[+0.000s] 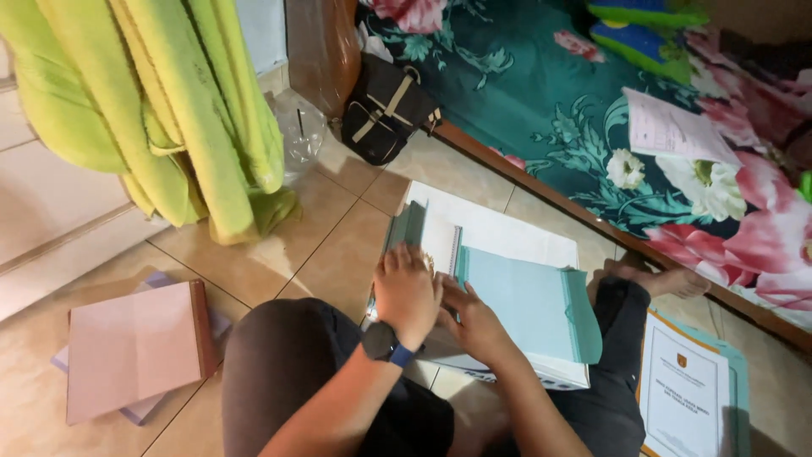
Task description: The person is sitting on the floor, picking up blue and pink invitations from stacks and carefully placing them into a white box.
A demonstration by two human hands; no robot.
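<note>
While both hands are held over the lap, the left hand [406,292] is laid palm-down on the near left part of a stack of papers [499,233], its fingers curled over the white sheets beside a spiral-bound edge; whether that grip is closed on a sheet cannot be told. The right hand [474,322] is placed just beside and below it, its fingers pressed flat and open against the lower left corner of a teal folder [529,305]. The folder is located directly to the right of both hands, on top of the stack, which is supported by a white box [541,372] on the tiled floor [279,254]. A dark watch [381,341] is worn on the left wrist. A pink book [135,347] is found well apart to the left, a white printed document [681,393] to the right, a black bag [385,106] beside the floral bed [550,93], and a yellow-green cloth [169,101] hung at the upper left
</note>
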